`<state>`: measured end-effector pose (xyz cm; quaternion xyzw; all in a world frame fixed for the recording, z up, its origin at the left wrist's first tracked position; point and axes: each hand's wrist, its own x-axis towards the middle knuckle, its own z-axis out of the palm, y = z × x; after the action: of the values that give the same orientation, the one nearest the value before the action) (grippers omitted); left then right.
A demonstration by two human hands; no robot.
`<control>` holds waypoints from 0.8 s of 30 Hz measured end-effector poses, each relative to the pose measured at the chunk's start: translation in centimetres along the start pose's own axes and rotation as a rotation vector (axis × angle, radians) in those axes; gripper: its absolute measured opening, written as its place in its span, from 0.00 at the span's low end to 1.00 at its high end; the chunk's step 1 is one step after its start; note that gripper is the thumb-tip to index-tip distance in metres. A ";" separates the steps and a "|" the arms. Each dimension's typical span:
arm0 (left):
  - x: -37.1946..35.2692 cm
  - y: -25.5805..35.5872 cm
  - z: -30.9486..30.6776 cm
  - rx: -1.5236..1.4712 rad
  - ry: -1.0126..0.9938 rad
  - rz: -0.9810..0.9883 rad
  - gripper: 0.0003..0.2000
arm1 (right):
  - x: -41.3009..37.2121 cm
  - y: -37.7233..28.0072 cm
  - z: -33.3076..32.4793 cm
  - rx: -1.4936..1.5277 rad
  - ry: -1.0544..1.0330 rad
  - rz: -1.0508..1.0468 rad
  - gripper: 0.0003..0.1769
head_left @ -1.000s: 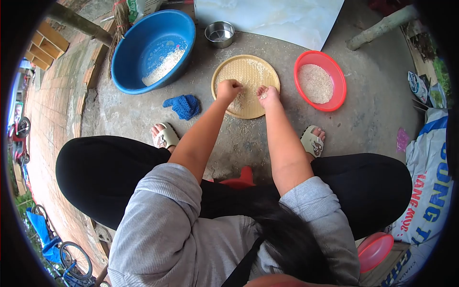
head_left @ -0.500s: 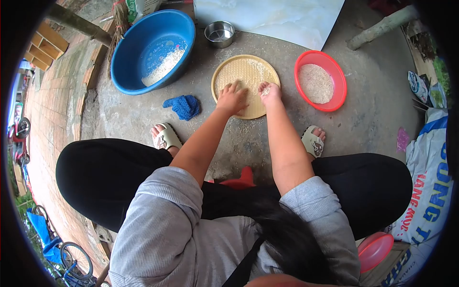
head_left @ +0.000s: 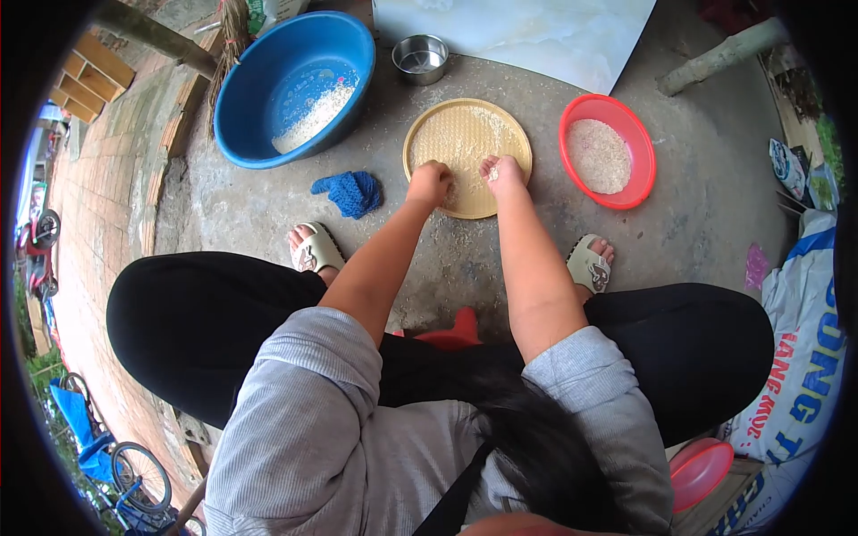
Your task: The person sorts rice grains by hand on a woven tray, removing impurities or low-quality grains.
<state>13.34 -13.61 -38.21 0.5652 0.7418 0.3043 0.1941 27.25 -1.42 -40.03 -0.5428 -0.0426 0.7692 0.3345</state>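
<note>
A round yellow woven-pattern tray point(head_left: 465, 134) lies on the concrete floor with pale rice grains scattered over it. My left hand point(head_left: 431, 184) is over the tray's near left part, its fingers curled in; whatever they hold is hidden. At the near right side of the same tray, my right hand point(head_left: 504, 172) is turned palm up, fingers curled around a small heap of rice grains point(head_left: 493, 175). To the right stands a red plastic basin point(head_left: 648, 170) with rice in it. A big blue basin point(head_left: 259, 71) at the upper left holds more whitish grain along one side.
A steel bowl point(head_left: 420, 60) sits behind the tray, near a marbled white board point(head_left: 518, 36). Left of the tray lies a crumpled blue cloth point(head_left: 350, 193). Printed white sacks point(head_left: 795, 348) and a pink basin point(head_left: 700, 472) are at my right. Wooden poles point(head_left: 724, 58) slant in behind.
My left hand's fingers, spread over the tray before, have curled closed. My right hand keeps its cupped hold on the grains. The whole view has shifted slightly.
</note>
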 end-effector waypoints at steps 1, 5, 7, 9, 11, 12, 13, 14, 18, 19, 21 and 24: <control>0.7 0.7 -0.4 -0.102 0.035 -0.154 0.04 | 0.2 0.3 0.0 -0.040 -0.010 0.015 0.15; 4.7 2.6 -2.7 -0.728 -0.307 -0.343 0.09 | -0.3 0.6 0.6 -0.070 -0.044 0.015 0.17; 5.9 4.9 -4.7 -0.726 -0.421 -0.307 0.11 | -2.4 0.3 1.6 -0.063 -0.010 0.001 0.17; 7.2 4.6 -5.0 -0.383 -0.471 -0.054 0.20 | -3.2 0.0 2.0 -0.018 -0.031 0.027 0.17; 7.5 3.2 -4.8 -0.123 -0.342 0.005 0.23 | -1.9 -0.1 1.3 0.046 -0.082 0.083 0.17; 7.4 2.7 -4.9 0.137 -0.205 0.061 0.25 | -1.4 -0.1 1.0 0.106 -0.136 0.142 0.16; 7.2 2.3 -4.9 0.128 -0.236 0.044 0.27 | -0.9 -0.1 0.6 0.104 -0.136 0.141 0.16; 6.5 2.4 -4.2 0.127 -0.233 0.044 0.27 | -0.3 -0.2 0.4 0.104 -0.106 0.099 0.15; 1.4 4.3 -0.3 0.247 -0.304 0.247 0.26 | 0.4 -0.7 -0.6 0.148 -0.047 -0.007 0.13; 0.1 4.4 0.9 0.291 -0.225 0.373 0.23 | 0.8 -0.7 -0.9 0.154 -0.043 -0.010 0.13; -0.4 3.2 2.1 0.161 -0.233 0.341 0.21 | 1.3 -0.9 -1.7 0.179 -0.019 -0.022 0.13; 0.9 1.6 2.6 0.077 -0.150 0.321 0.11 | -0.8 -0.8 -1.1 0.111 0.112 -0.016 0.14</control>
<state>15.86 -11.89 -39.05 0.7044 0.6367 0.2599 0.1759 28.70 -1.56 -39.49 -0.5653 0.0143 0.7361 0.3720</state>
